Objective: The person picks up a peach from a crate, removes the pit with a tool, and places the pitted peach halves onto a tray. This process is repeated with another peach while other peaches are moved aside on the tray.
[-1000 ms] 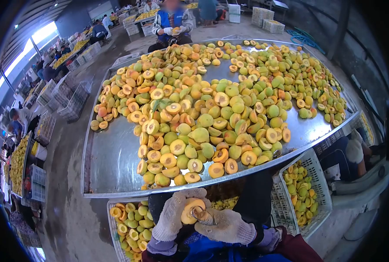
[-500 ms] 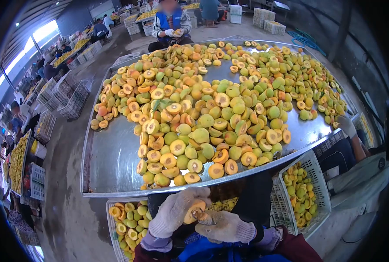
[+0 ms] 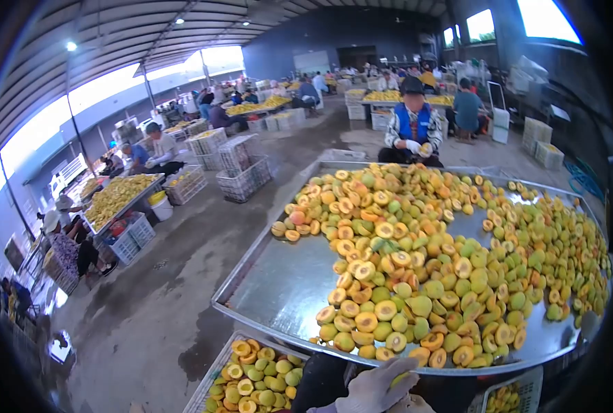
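- The left hand (image 3: pixel 375 391) is wearing a white knit glove and is hanging just below the near edge of the surface (image 3: pixel 279 289).
- Its fingers are curling narrow around a peach piece (image 3: pixel 399 378). Only a small yellow-green bit is peeking out at the top of the glove.
- The peach piece is staying off the surface, just under its near rim.
- The right hand (image 3: pixel 411 405) is showing only a tiny bit of glove, right beside the left hand and a little lower. I cannot tell if it is wide or narrow.
- The surface is a big shiny metal tray. A pile of peaches (image 3: pixel 444 275) is lying across its middle and right side, some whole and green, some cut open and orange.
- The left part of the surface is lying bare.
- A white crate (image 3: pixel 210 375) is sitting on the floor (image 3: pixel 162 303) below the near left corner of the surface, and peach halves are filling it.
- Another crate (image 3: pixel 506 399) is peeking out below the near right edge of the surface.
- A person in a blue vest (image 3: pixel 413 131) is sitting at the far side of the surface, holding a peach in gloved hands.
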Demonstrator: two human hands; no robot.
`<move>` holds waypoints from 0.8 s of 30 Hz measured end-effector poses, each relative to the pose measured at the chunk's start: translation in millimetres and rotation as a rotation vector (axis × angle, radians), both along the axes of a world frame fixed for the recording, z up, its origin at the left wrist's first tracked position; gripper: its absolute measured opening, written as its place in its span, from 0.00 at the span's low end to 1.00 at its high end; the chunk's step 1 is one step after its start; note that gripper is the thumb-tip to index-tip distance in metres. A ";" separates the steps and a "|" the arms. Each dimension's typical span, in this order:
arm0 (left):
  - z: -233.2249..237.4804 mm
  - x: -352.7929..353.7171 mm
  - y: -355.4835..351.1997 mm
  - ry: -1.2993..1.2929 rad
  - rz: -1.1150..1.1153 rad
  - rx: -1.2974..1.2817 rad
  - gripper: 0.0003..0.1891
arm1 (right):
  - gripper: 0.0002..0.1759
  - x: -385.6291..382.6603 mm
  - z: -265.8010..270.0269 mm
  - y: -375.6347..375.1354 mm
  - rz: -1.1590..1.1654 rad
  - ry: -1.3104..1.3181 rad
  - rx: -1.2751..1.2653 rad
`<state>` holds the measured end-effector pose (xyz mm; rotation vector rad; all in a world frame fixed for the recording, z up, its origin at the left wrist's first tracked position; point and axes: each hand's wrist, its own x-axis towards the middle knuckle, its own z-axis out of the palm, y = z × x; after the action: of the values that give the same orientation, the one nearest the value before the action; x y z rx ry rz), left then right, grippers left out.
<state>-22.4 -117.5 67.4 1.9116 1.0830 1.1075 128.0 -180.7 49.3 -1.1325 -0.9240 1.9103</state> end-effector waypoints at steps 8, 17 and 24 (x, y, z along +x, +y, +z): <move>18.5 8.8 28.7 0.367 -0.155 -0.455 0.18 | 0.12 0.4 8.0 4.0 -0.072 0.196 -0.162; 13.8 7.5 18.4 0.149 -0.152 0.009 0.11 | 0.11 1.9 -4.5 1.9 0.067 0.172 -0.091; 21.6 8.6 26.3 0.249 -0.254 -0.343 0.10 | 0.15 4.7 -12.5 -0.9 0.141 0.190 -0.038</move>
<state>-13.8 -91.2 89.1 1.8735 1.0470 0.5160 132.7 -181.6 36.7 -0.9090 -0.8852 2.1167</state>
